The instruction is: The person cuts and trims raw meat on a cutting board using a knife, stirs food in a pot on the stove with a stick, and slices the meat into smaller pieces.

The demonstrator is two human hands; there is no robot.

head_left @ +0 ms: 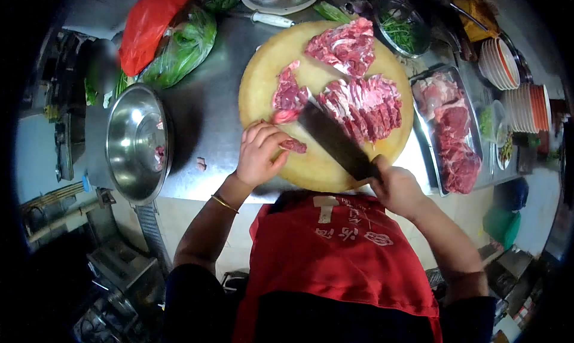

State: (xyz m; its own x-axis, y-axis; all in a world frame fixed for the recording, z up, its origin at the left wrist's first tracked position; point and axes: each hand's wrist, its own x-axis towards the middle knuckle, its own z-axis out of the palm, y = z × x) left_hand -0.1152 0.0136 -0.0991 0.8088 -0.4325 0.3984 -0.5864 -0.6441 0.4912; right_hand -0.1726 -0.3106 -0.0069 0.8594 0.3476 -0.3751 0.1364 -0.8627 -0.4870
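My right hand [397,190] grips the handle of a dark cleaver [338,142], its broad blade reaching over the round cutting board [257,74]. At the board's left edge, my left hand [260,151] pinches a small piece of red meat [293,145] between thumb and fingers. Just beyond the left hand lies a strip of raw meat [290,92], near the blade's far end. A sliced row of marbled meat [365,107] sits to the right of the cleaver. Farther back on the board rests a larger slab of meat [344,47].
A steel bowl [134,142] with meat scraps stands left. On the right is a metal tray [427,139] with large meat pieces, beside stacked bowls [526,108]. Bagged greens [185,50], a red bag [149,29] and a white-handled knife [272,19] lie behind.
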